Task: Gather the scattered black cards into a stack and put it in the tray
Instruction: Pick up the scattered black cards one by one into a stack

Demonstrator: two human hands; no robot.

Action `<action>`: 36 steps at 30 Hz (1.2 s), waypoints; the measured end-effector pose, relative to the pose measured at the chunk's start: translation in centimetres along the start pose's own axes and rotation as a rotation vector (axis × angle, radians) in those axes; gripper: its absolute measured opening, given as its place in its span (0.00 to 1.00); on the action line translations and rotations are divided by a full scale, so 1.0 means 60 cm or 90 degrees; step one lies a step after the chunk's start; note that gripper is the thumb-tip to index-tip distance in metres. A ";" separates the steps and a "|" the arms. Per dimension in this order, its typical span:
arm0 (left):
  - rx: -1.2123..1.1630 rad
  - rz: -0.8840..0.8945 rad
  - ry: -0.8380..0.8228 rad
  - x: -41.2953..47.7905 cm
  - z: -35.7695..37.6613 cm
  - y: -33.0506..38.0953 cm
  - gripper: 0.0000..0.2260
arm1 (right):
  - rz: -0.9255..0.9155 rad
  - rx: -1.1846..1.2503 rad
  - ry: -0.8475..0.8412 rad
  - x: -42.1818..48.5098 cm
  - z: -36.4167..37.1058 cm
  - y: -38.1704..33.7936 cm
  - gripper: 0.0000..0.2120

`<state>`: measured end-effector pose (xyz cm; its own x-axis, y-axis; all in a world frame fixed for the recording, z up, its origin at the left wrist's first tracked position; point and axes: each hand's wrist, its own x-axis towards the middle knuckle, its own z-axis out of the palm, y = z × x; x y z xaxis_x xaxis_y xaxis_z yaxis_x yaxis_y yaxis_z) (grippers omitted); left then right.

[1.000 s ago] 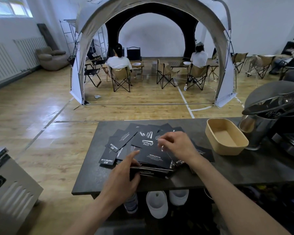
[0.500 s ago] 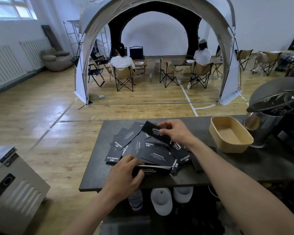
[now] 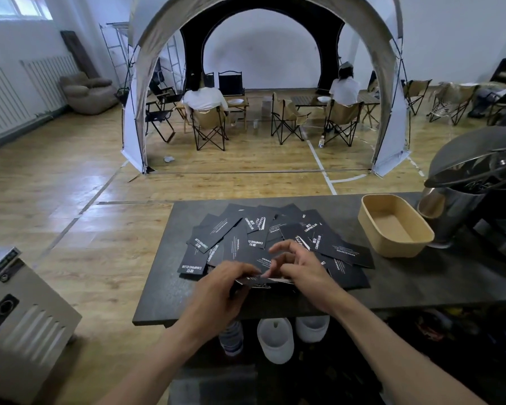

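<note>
Head view: stack (image 3: 262, 280) between left hand (image 3: 218, 290), right hand (image 3: 303, 270)

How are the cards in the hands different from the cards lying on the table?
The held stack is squared up, gripped by the left hand with the right hand against it; the scattered cards lie loose on the table, overlapping at many angles. The held stack shows mainly its edges; the scattered cards show their printed faces. Both are black with white print.
</note>
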<state>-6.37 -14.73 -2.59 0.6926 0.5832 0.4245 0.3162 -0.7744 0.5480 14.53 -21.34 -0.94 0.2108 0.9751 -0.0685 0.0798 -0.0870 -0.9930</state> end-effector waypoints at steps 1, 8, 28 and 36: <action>0.006 -0.004 -0.001 0.000 -0.002 0.001 0.17 | -0.017 -0.023 0.020 0.000 -0.004 -0.006 0.18; 0.241 0.032 -0.071 0.006 -0.018 0.005 0.18 | -0.055 -0.687 0.035 0.008 -0.053 -0.033 0.10; 0.161 0.031 -0.083 0.003 -0.012 -0.026 0.09 | -0.026 -0.355 -0.003 0.039 -0.077 -0.047 0.23; 0.038 -0.019 -0.060 0.013 -0.012 -0.018 0.16 | -0.033 -0.026 -0.062 0.012 -0.016 -0.008 0.11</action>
<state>-6.68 -13.26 -2.32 0.7393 0.5830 0.3370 0.3739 -0.7716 0.5147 15.60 -20.79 -0.42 0.1096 0.9936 -0.0287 0.1276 -0.0427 -0.9909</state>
